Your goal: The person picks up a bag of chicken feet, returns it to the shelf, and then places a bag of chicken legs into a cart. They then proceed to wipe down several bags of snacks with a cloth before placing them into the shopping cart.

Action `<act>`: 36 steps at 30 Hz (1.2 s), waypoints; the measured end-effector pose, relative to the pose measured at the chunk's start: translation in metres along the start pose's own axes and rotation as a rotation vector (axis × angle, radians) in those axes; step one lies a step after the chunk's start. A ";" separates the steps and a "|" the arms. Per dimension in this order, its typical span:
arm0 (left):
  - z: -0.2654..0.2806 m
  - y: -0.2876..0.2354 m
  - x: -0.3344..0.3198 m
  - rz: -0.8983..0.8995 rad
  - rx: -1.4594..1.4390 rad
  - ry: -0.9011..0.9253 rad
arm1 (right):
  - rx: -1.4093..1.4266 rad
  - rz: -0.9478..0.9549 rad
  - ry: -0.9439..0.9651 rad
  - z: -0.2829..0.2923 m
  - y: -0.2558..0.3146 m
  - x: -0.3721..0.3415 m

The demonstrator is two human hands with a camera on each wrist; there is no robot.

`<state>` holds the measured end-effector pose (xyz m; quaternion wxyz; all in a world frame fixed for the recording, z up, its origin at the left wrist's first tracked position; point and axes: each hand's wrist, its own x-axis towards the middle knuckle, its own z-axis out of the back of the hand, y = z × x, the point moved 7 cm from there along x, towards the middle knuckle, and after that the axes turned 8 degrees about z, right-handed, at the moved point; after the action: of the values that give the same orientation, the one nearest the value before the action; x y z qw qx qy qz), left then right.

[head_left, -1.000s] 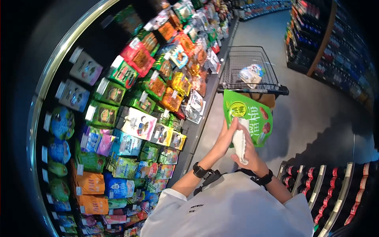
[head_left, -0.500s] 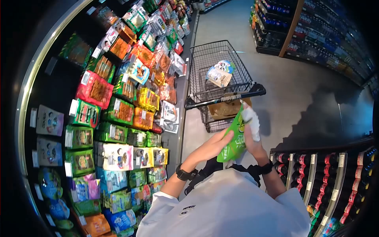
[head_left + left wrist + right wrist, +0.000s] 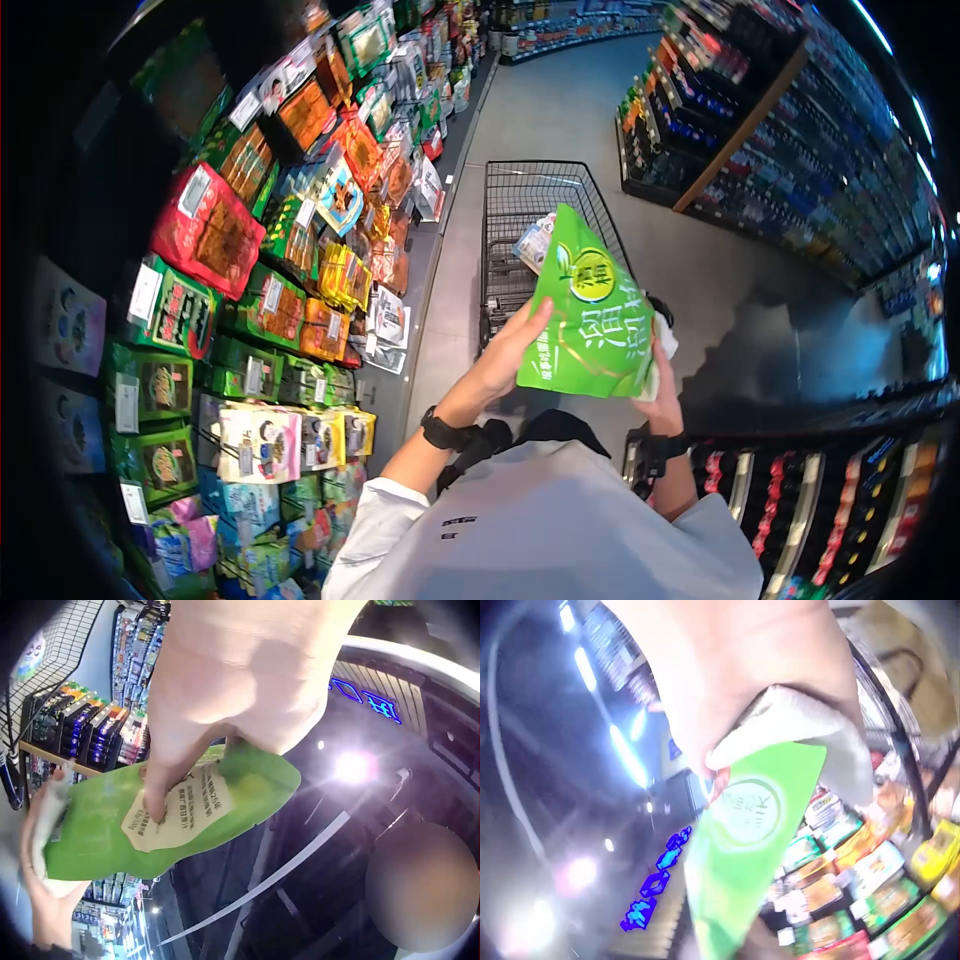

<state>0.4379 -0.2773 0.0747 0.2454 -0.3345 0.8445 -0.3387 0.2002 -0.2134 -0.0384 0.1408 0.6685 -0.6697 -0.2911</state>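
A green snack pouch [image 3: 585, 320] with white and yellow lettering is held up in front of the chest, its printed front facing the head camera. My left hand [image 3: 505, 355] grips it at the left edge. In the left wrist view, the left thumb [image 3: 155, 796] presses on the pale label of the pouch's other face. At the pouch's right edge, my right hand [image 3: 660, 393] holds a white cloth [image 3: 795, 724] against it. The right wrist view has the cloth bunched between the palm and the pouch, with a fingertip on the green face.
Beyond the pouch stands a black wire shopping cart [image 3: 555, 172] with a light package [image 3: 533, 243] inside. Racks of hanging snack bags [image 3: 210, 230] line the left side. Bottle shelves [image 3: 790, 510] stand close at the lower right, and a drinks shelf [image 3: 700, 110] stands farther off.
The pouch was swung edge-on half a second ago and now shows its front again, raised and overlapping the cart. The left hand has shifted along its left edge; the right keeps the white cloth.
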 end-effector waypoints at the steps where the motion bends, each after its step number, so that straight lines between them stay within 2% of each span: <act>1: 0.010 -0.007 0.001 -0.033 -0.019 -0.001 | -0.030 -0.022 -0.039 -0.002 -0.007 0.006; 5: 0.062 -0.031 0.009 -0.138 0.325 -0.142 | -0.290 -0.032 -0.097 -0.026 -0.010 0.052; 8: 0.109 -0.031 0.006 -0.080 0.657 -0.309 | -0.301 -0.080 -0.162 0.010 -0.012 0.099; 9: 0.111 -0.039 -0.001 -0.193 0.758 -0.434 | -0.258 -0.040 -0.129 -0.005 -0.011 0.109; 10: 0.111 -0.038 -0.002 -0.140 0.793 -0.423 | -0.158 -0.039 -0.085 -0.004 -0.018 0.127; 12: 0.107 -0.039 -0.005 -0.028 0.859 -0.399 | -0.142 -0.093 -0.051 -0.021 -0.033 0.139; 13: 0.110 -0.033 -0.001 -0.028 0.940 -0.384 | -0.387 -0.166 -0.071 -0.003 -0.041 0.150; 14: 0.117 -0.021 0.007 -0.030 1.022 -0.345 | -0.656 -0.004 -0.031 0.009 -0.041 0.154; 16: 0.120 -0.004 0.022 0.027 1.110 -0.250 | -1.254 0.149 0.262 -0.004 -0.032 0.157; 17: 0.124 0.007 0.031 0.083 1.129 -0.218 | -1.437 0.342 0.433 -0.017 -0.023 0.157; 18: 0.127 0.015 0.038 0.044 1.195 -0.249 | -1.469 0.395 0.445 -0.011 -0.013 0.157; 20: 0.134 0.035 0.054 0.033 1.266 -0.227 | -1.538 0.417 0.370 -0.010 0.012 0.152; 21: 0.141 0.050 0.064 0.024 1.280 -0.197 | -1.623 0.449 0.316 0.009 0.022 0.156; 22: 0.154 0.069 0.074 0.115 1.337 -0.172 | -1.731 0.448 0.305 0.018 0.031 0.152; 24: 0.163 0.096 0.090 0.201 1.352 -0.099 | -1.826 0.304 0.267 0.054 0.037 0.153; 27: 0.158 0.119 0.100 0.368 1.450 -0.043 | -2.051 0.201 0.301 0.116 0.025 0.152; 28: 0.157 0.126 0.099 0.441 1.488 -0.014 | -2.055 0.252 0.283 0.127 0.023 0.151; 29: 0.154 0.129 0.097 0.434 1.534 -0.021 | -2.059 0.298 0.260 0.128 0.022 0.151; 32: 0.169 0.145 0.085 0.186 1.637 -0.142 | -2.090 0.349 0.217 0.121 0.019 0.142; 36: 0.164 0.139 0.070 0.255 1.564 -0.162 | -2.133 0.471 0.178 0.111 0.010 0.120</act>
<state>0.4417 -0.3197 -0.1473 0.5065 0.0101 0.3733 -0.7772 0.1199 -0.3088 -0.1447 0.7470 0.0770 -0.1719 -0.6375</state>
